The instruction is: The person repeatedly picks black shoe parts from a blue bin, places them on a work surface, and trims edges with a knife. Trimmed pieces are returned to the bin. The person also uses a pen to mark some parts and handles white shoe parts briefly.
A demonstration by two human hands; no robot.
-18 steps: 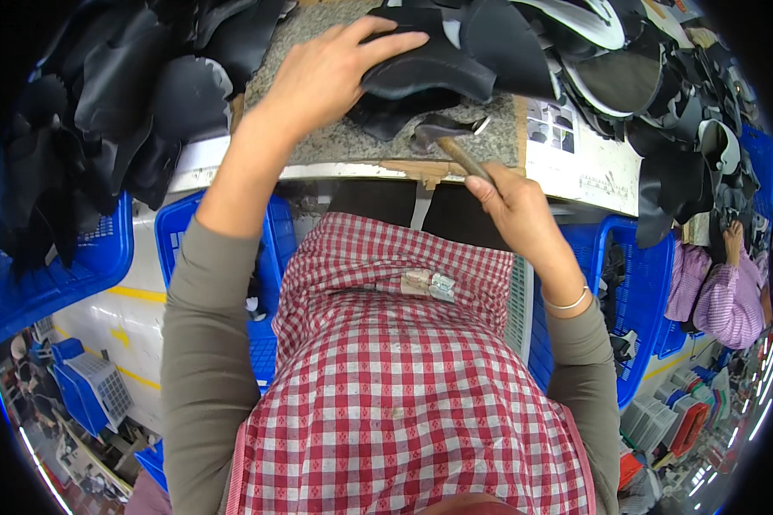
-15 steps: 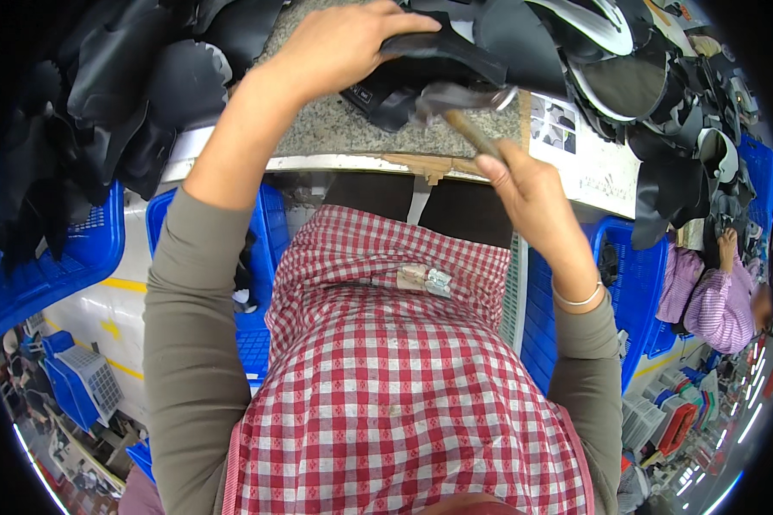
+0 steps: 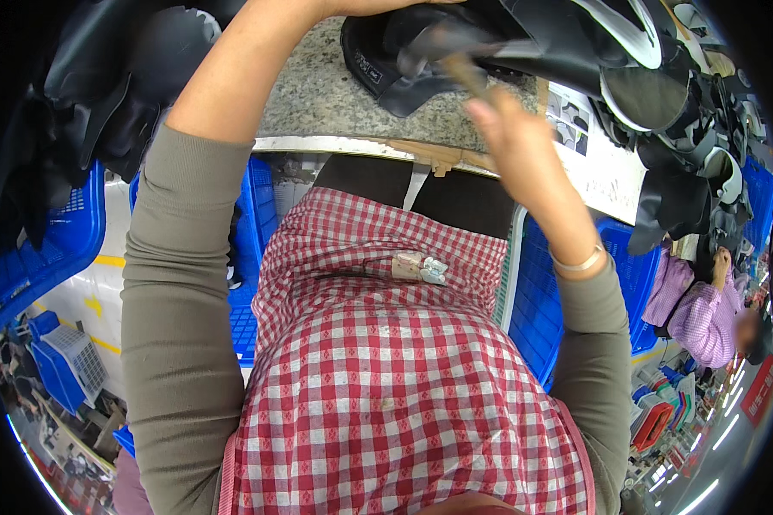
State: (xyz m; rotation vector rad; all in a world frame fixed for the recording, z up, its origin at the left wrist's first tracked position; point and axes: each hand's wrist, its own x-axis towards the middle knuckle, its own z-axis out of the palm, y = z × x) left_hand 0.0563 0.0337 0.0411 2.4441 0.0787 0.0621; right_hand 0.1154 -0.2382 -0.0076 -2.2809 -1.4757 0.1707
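"Where's the glossy black leather-like piece [image 3: 408, 93]?"
"On the speckled stone slab [image 3: 309, 107], just nearside of the left hand [image 3: 365, 7]; its fingers are cropped, so I can't tell their state."
"And the right hand [image 3: 520, 146]?"
"Fingers curled round the wooden handle [image 3: 465, 75] of a hammer [image 3: 440, 43], blurred across the curved piece."

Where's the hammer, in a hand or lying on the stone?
In a hand: the right hand grips the hammer by its handle. Blur hides whether its head touches the black piece.
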